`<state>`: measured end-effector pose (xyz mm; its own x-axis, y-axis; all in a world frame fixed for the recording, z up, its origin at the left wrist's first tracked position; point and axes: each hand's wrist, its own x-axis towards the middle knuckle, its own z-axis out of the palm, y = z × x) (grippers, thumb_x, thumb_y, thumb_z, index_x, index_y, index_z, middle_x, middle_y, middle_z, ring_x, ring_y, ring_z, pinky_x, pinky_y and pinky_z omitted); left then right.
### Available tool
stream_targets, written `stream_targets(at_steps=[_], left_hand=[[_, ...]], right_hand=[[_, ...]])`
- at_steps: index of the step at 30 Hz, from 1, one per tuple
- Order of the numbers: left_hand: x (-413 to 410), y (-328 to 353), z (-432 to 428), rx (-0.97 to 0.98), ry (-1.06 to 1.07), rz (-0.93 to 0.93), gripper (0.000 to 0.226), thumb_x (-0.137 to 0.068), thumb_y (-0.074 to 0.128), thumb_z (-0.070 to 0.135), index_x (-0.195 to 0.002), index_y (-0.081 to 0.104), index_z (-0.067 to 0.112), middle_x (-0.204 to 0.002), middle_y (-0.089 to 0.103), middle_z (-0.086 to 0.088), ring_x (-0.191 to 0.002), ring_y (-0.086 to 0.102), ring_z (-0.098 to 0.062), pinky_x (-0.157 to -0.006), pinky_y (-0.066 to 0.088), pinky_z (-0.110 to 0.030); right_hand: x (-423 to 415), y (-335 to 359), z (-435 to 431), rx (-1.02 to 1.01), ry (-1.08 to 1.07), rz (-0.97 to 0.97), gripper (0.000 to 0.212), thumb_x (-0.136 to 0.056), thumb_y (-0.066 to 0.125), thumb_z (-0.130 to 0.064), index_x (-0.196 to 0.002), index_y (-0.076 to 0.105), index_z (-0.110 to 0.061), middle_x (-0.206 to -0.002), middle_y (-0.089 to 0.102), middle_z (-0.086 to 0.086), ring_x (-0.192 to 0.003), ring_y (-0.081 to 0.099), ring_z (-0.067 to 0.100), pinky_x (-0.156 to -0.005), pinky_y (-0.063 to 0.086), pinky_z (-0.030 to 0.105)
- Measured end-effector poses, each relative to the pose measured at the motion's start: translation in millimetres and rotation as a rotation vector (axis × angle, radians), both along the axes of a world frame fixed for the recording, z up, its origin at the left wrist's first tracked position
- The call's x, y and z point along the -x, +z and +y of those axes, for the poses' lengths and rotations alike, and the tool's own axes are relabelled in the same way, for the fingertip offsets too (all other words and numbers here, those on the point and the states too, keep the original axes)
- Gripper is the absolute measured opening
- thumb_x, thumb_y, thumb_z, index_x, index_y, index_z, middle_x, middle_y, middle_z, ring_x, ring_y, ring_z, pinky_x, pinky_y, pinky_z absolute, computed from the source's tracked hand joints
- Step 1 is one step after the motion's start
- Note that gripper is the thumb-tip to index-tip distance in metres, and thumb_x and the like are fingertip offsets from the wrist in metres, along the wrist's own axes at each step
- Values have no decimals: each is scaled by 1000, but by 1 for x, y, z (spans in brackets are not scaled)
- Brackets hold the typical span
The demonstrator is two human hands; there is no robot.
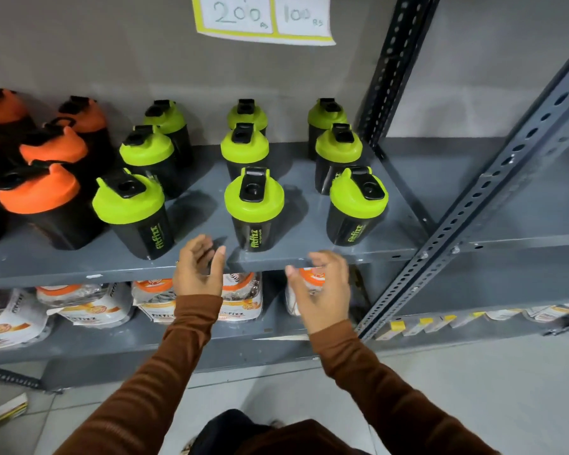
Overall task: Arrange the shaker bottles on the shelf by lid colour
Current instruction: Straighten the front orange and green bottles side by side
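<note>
Both hands hang empty in front of the shelf's front edge (326,257), the left hand (197,267) and right hand (319,284) loosely curled with palms facing each other and nothing grasped. Just beyond the left fingertips (220,252) stands the middle front green-lidded shaker (253,208), with another green-lidded shaker (132,208) to their left; a third front shaker (358,205) sits beyond and right of the right fingers (316,257). The sorting looks nearly or fully done — nine green-lidded bottles stand in three tidy columns, and the orange-lidded shakers (40,192) are grouped apart, far left of the left hand, with no mixed lids visible. What may remain, as a judgement, is small straightening — the left green column leans off line — though the orange group runs out of frame, so its order cannot be confirmed.
</note>
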<state>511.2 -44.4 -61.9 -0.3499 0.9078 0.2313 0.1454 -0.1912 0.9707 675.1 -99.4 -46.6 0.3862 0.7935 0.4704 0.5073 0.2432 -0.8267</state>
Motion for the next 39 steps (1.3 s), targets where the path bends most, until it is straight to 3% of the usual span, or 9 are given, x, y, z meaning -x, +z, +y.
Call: stream_targets(at_steps=[5, 10, 13, 15, 18, 23, 28, 33, 39], left_hand=[[47, -8, -4, -54, 187, 59, 18, -82, 55, 23, -98, 52, 13, -91, 58, -10, -77, 56, 13, -70, 42, -4], [118, 2, -4, -55, 341, 113, 22, -80, 57, 32, -97, 47, 19, -90, 52, -11, -82, 56, -27, -76, 49, -30], [162, 7, 4, -62, 422, 183, 56, -73, 64, 37, -113, 42, 5, -107, 45, -21, -103, 46, -35, -98, 39, -38], [187, 13, 14, -32, 466, 240, 81, -65, 70, 35, -122, 34, -9, -118, 39, -25, -116, 36, -28, -107, 22, -17], [212, 21, 31, 33, 356, 217, 97, -61, 81, 18, -132, 22, -9, -137, 28, -28, -131, 28, -32, -103, 11, -1], [232, 30, 57, 140, 200, 230, 106, -58, 83, 10, -138, 15, -2, -145, 26, -22, -135, 27, -28, -111, 19, -28], [245, 31, 73, 191, 68, 229, 106, -57, 84, 12, -138, 17, 7, -142, 35, -17, -130, 36, -30, -110, 29, -35], [252, 27, 70, 167, 33, 207, 104, -55, 85, 12, -136, 20, 5, -140, 36, -18, -129, 36, -28, -105, 28, -28], [263, 25, 72, 151, -156, 221, 117, -51, 85, 3, -139, 7, 4, -144, 25, -17, -128, 30, -17, -107, 22, -23]], right_hand=[[68, 9, 10, -43, 331, -60, 19, -78, 64, -26, -91, 60, -12, -89, 61, 9, -82, 52, 2, -78, 42, 8], [128, 12, 45, 185, 453, 76, 61, -71, 74, -23, -123, 45, -11, -118, 44, 4, -107, 48, 12, -96, 40, 24], [161, 18, 66, 349, 492, 168, 91, -65, 81, -18, -137, 25, -12, -141, 31, 12, -129, 33, 18, -109, 31, 35], [180, 20, 81, 402, 479, 159, 104, -61, 84, -16, -141, 17, -12, -148, 24, 13, -136, 26, 22, -114, 26, 41], [200, 23, 96, 441, 457, 176, 111, -57, 85, -9, -141, 12, -10, -147, 29, 12, -135, 31, 23, -113, 28, 40], [213, 22, 98, 477, 339, 157, 96, -61, 82, -6, -136, 23, -9, -132, 50, 11, -117, 50, 22, -87, 33, 13], [223, 18, 96, 419, 132, 134, 99, -48, 90, -18, -129, 34, -7, -130, 48, 14, -121, 46, 28, -106, 38, 35], [231, 17, 97, 423, 58, 92, 115, -43, 91, -27, -134, 24, -3, -136, 34, 18, -129, 32, 31, -111, 30, 43], [224, 25, 89, 441, 197, 218, 100, -61, 79, 3, -138, 16, -11, -129, 44, 10, -114, 44, 17, -100, 36, 28]])
